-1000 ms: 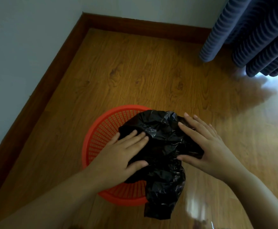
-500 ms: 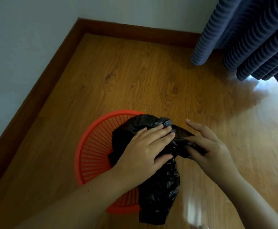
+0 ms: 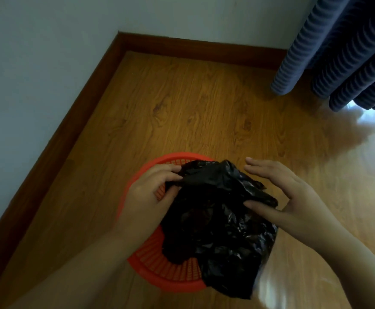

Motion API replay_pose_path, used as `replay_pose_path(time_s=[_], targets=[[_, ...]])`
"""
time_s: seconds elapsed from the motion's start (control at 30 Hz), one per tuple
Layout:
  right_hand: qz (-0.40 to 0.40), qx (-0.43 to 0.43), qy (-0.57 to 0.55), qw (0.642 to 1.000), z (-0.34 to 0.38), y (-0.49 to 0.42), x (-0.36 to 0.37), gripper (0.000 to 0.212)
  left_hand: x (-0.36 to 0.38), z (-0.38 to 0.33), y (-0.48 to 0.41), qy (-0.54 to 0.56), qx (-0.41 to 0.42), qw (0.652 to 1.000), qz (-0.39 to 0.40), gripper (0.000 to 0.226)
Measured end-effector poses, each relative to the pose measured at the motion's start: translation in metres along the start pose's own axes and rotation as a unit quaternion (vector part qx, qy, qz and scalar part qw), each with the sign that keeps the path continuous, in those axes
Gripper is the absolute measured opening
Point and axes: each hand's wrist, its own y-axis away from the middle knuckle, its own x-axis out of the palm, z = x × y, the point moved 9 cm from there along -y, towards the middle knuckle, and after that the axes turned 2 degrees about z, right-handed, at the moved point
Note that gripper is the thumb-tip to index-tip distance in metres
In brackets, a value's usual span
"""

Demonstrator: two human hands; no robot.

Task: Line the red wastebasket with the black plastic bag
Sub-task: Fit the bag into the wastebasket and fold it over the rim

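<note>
A red mesh wastebasket (image 3: 168, 273) stands on the wooden floor, seen from above. A crumpled black plastic bag (image 3: 217, 221) lies over its mouth and hangs past the near right rim. My left hand (image 3: 151, 195) pinches the bag's far left edge between thumb and fingers, above the basket's left side. My right hand (image 3: 280, 197) is at the bag's right side, thumb pressed against the plastic and fingers stretched out flat above it. Most of the basket's inside is hidden by the bag.
The basket sits near a room corner, with a grey wall and brown skirting board (image 3: 55, 139) to the left and behind. A dark blue pleated curtain (image 3: 338, 52) hangs at the upper right. Bright light glares on the floor (image 3: 369, 121) beneath it.
My left hand has moved left and closed on the bag's left edge. My right hand has drawn to the right, spreading the bag wider over the basket.
</note>
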Motion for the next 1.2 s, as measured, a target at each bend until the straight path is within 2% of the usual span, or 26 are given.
replay_pose_path(time_s=[0.1, 0.23, 0.37, 0.53, 0.6, 0.67, 0.73, 0.8, 0.83, 0.9, 1.0, 1.07, 1.13, 1.2], targets=[[0.030, -0.008, 0.010, 0.999, 0.013, -0.010, 0.013, 0.043, -0.014, 0.012, 0.002, -0.016, -0.010, 1.000, 0.000, 0.020], [0.044, -0.049, 0.029, 0.997, 0.041, -0.024, 0.032, 0.020, -0.035, 0.030, 0.006, -0.038, -0.027, 0.999, -0.002, 0.015], [0.025, -0.050, -0.008, 0.998, 0.062, -0.039, 0.047, 0.023, -0.053, 0.047, 0.012, -0.053, -0.065, 0.996, -0.022, 0.018], [0.030, -0.055, 0.093, 0.994, 0.071, -0.053, 0.086, 0.032, -0.064, 0.067, 0.016, -0.054, -0.149, 0.987, -0.006, 0.023], [0.033, -0.054, 0.119, 0.991, 0.070, -0.054, 0.098, 0.032, -0.081, 0.055, 0.019, -0.023, -0.148, 0.987, -0.059, 0.021], [0.021, -0.056, 0.131, 0.990, 0.070, -0.054, 0.103, 0.033, -0.097, 0.032, 0.019, 0.005, -0.113, 0.987, -0.115, 0.019], [0.008, -0.064, 0.143, 0.988, 0.074, -0.053, 0.105, 0.035, -0.096, 0.015, 0.014, 0.003, -0.096, 0.989, -0.108, 0.038], [0.009, -0.075, 0.153, 0.985, 0.081, -0.052, 0.107, 0.036, -0.083, 0.014, 0.006, -0.021, -0.133, 0.988, -0.069, 0.053], [0.015, -0.079, 0.154, 0.985, 0.083, -0.051, 0.108, 0.036, -0.077, 0.017, 0.004, -0.032, -0.154, 0.986, -0.052, 0.051], [0.035, -0.067, 0.127, 0.989, 0.084, -0.048, 0.106, 0.039, -0.069, 0.022, 0.004, -0.036, -0.163, 0.985, -0.041, 0.035], [0.030, 0.002, -0.004, 1.000, 0.077, -0.050, 0.088, 0.047, -0.067, 0.029, 0.006, -0.034, -0.148, 0.987, -0.044, 0.014], [0.008, 0.011, -0.045, 0.999, 0.076, -0.057, 0.072, 0.043, -0.068, 0.034, 0.009, -0.026, -0.154, 0.987, -0.043, 0.008], [0.034, -0.020, 0.011, 0.999, 0.084, -0.067, 0.068, 0.044, -0.068, 0.039, 0.011, -0.021, -0.163, 0.986, -0.032, 0.008], [0.107, -0.043, 0.088, 0.989, 0.090, -0.077, 0.079, 0.045, -0.068, 0.043, 0.012, -0.014, -0.167, 0.986, -0.022, 0.007]])
